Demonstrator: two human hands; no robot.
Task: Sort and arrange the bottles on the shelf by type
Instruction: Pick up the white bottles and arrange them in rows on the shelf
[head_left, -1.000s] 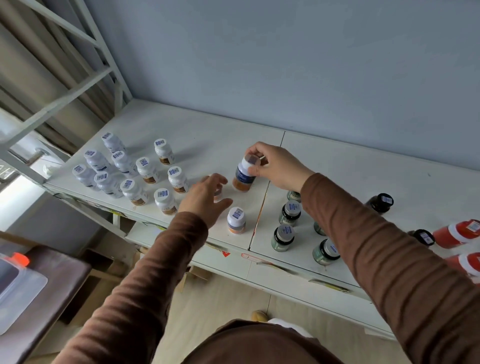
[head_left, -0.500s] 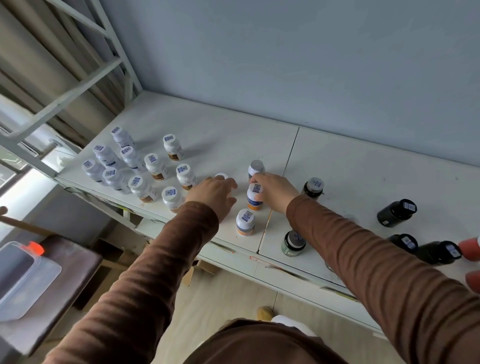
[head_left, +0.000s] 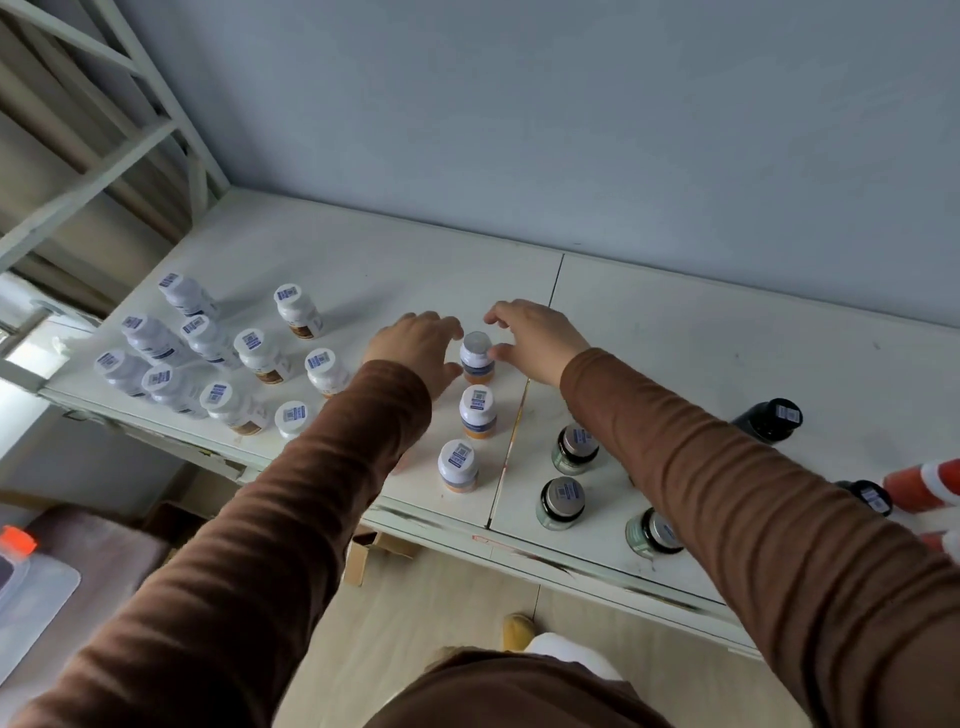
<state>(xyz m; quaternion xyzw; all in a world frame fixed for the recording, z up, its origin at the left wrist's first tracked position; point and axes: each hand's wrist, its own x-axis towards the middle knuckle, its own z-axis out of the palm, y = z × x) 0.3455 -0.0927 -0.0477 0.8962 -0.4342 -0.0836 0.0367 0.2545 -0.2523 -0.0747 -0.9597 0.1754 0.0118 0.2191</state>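
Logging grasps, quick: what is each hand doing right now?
Left hand: open, fingers spread beside the small white-capped bottle with the orange base, holding nothing.
Right hand: loosely curved round that bottle's other side, thumb near it; contact cannot be told.

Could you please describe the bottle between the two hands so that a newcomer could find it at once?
On the white shelf, just left of the seam between its boards, three white-capped bottles stand in a line. It is the farthest bottle, and its cap alone lacks a blue sticker.

Counted on the shelf (head_left: 363, 260): thirteen white-capped bottles (head_left: 477, 410), three green jars (head_left: 561, 501), two black bottles (head_left: 771, 420), two red bottles (head_left: 919, 486) at three o'clock, partly cut off.
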